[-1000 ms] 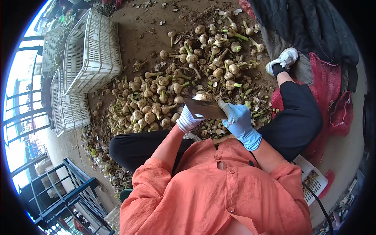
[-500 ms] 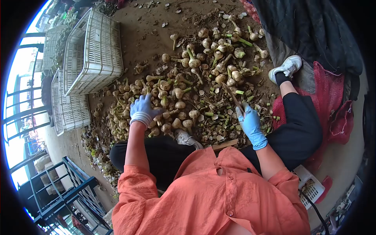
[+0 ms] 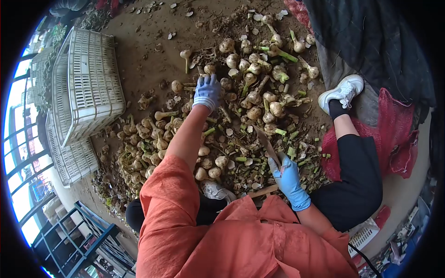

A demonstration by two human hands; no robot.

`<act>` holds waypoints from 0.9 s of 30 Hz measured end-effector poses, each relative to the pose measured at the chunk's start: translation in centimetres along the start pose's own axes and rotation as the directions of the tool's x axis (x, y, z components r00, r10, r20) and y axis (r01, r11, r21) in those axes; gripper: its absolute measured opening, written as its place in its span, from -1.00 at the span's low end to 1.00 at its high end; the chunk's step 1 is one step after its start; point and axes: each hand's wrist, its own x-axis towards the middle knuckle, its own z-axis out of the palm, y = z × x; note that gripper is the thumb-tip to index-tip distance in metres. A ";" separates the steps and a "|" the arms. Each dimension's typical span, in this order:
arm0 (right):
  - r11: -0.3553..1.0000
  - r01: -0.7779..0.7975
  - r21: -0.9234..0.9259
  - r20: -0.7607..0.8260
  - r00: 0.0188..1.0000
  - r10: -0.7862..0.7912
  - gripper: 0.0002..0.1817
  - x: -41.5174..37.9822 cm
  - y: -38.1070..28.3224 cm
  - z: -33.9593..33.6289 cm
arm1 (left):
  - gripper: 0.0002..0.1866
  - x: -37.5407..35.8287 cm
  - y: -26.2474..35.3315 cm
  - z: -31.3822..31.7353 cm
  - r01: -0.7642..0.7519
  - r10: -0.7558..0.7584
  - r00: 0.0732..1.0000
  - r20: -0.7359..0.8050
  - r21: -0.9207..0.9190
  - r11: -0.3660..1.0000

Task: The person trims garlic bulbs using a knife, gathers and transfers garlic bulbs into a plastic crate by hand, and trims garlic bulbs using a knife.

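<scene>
My left hand, in a pale blue and white glove, reaches to the far part of the garlic heap. Its fingers are bent around a garlic bulb, which shows just past the fingertips; the fingers' undersides are hidden. A light blue glove covers my right hand, closed on the handle of a knife whose brownish blade points up and left over the trimmings. Around both hands lie garlic bulbs with stems, and cut green stem pieces lie by the knife.
White plastic crates stand at the left. Red mesh sacks and dark cloth lie at the right, beside my white shoe. A wooden piece lies between my legs.
My left hand has moved forward and right from the near left of the heap to a bulb farther away. The right hand still holds the knife low over the trimmings. The view has shifted slightly.
</scene>
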 end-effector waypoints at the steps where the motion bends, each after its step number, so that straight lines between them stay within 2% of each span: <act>1: 1.000 -0.002 0.009 -0.022 1.000 0.002 -0.68 0.3 0.0 0.1 | -0.21 -0.1 0.6 -1.0 0.011 -0.011 1.000 0.029 0.022 1.000; 2: 1.000 0.000 0.021 -0.027 1.000 0.001 -0.68 0.6 -0.1 0.1 | -0.13 -0.1 1.1 -3.4 0.087 0.007 0.933 0.360 -0.247 0.965; 3: 0.999 0.035 0.012 -0.090 0.995 -0.033 -0.75 0.5 -0.2 0.1 | -0.15 -1.3 2.3 -5.9 0.255 -0.040 0.893 0.448 -0.432 0.865; 4: 0.998 0.069 0.000 -0.152 0.986 -0.068 -0.81 0.3 -0.3 -0.1 | -0.17 -3.2 3.8 -7.8 0.420 -0.063 0.840 0.539 -0.573 0.704; 5: 0.997 0.070 0.031 -0.159 0.985 -0.064 -0.81 0.0 -1.3 -0.7 | -0.19 -5.1 5.2 -8.2 0.361 0.002 0.904 0.427 -0.766 0.532; 6: 0.982 0.188 0.007 -0.238 0.954 -0.181 -0.83 0.0 -1.4 -0.6 | -0.21 -7.1 6.6 -8.3 0.270 0.038 0.954 0.297 -0.907 0.324; 7: 0.964 0.258 -0.058 -0.252 0.931 -0.264 -0.81 -0.4 -2.1 -0.8 | -0.24 -8.6 8.1 -8.4 0.244 0.054 0.967 0.248 -0.967 0.071; 8: 0.937 0.325 -0.125 -0.261 0.901 -0.347 -0.78 -0.8 -2.8 -1.2 | -0.20 -9.7 9.1 -11.1 0.305 0.090 0.947 0.308 -0.951 0.045; 10: 0.866 0.470 -0.170 -0.211 0.842 -0.497 -0.63 -2.0 -3.2 -1.7 | -0.11 -12.1 10.6 -12.2 0.168 0.053 0.984 0.169 -0.986 0.020; 11: 0.833 0.500 -0.237 -0.181 0.820 -0.543 -0.58 -2.6 -3.1 -1.7 | -0.03 -13.1 11.3 -13.5 0.182 0.036 0.983 0.180 -0.982 -0.048; 12: 0.793 0.529 -0.302 -0.149 0.796 -0.587 -0.52 -3.1 -3.1 -1.8 | -0.03 -13.9 11.7 -12.5 0.087 -0.001 0.996 0.087 -0.996 -0.037; 13: 0.789 0.537 -0.299 -0.155 0.789 -0.595 -0.52 -3.6 -3.1 -1.9 | -0.04 -14.4 12.2 -13.4 0.124 -0.018 0.992 0.126 -0.990 -0.072; 15: 0.750 0.574 -0.330 -0.119 0.762 -0.636 -0.36 -4.5 -3.0 -1.9 | -0.06 -15.6 12.8 -15.1 0.157 -0.042 0.986 0.162 -0.982 -0.100; 16: 0.746 0.579 -0.329 -0.124 0.756 -0.642 -0.36 -4.8 -3.0 -2.0 | -0.07 -16.2 13.1 -15.7 0.162 -0.049 0.984 0.169 -0.979 -0.127; 18: 0.660 0.609 -0.441 -0.102 0.696 -0.710 -0.40 -5.3 -2.9 -2.1 | -0.08 -16.7 13.6 -16.5 0.163 -0.056 0.983 0.173 -0.975 -0.153; 19: 0.697 0.605 -0.385 -0.108 0.721 -0.685 -0.57 -5.2 -2.8 -2.5 | -0.11 -16.7 13.8 -16.7 0.159 -0.052 0.985 0.166 -0.981 -0.114; 20: 0.717 0.535 -0.446 -0.151 0.745 -0.650 -0.74 -3.9 -0.3 -1.4 | -0.15 -17.2 14.1 -16.8 0.165 -0.046 0.985 0.169 -0.983 -0.079; 21: 0.832 0.292 -0.472 -0.098 0.920 -0.379 -0.77 -2.1 3.2 -1.0 | -0.18 -18.0 14.5 -17.1 0.107 -0.032 0.993 0.112 -0.987 -0.119; 22: 0.865 0.014 -0.502 -0.078 0.995 -0.061 -0.77 -1.1 3.5 -1.6 | -0.18 -17.7 14.0 -17.3 0.097 -0.019 0.995 0.099 -0.989 -0.108; 23: 0.872 -0.007 -0.490 -0.088 0.995 -0.042 -0.77 -1.9 3.8 -1.0 | -0.12 -18.3 13.4 -17.6 0.012 -0.027 1.000 0.014 -0.997 -0.080; 24: 0.893 0.088 -0.441 -0.182 0.966 -0.185 -0.75 -1.8 4.0 -1.1 | -0.07 -18.5 13.0 -17.7 -0.093 -0.065 0.994 -0.089 -0.994 -0.059; 25: 0.892 0.199 -0.405 -0.283 0.901 -0.330 -0.71 -1.0 3.0 -1.9 | -0.04 -18.5 12.9 -18.0 0.093 -0.119 0.986 0.120 -0.973 -0.212; 26: 0.919 0.230 -0.319 -0.284 0.902 -0.324 -0.71 -1.1 2.5 -2.3 | 0.01 -18.1 12.6 -17.7 0.085 -0.169 0.980 0.103 -0.990 -0.110; 27: 0.931 0.233 -0.281 -0.314 0.894 -0.319 -0.73 -1.4 3.3 -2.0 | 0.04 -18.3 12.1 -17.7 0.137 -0.190 0.979 0.067 -0.914 0.382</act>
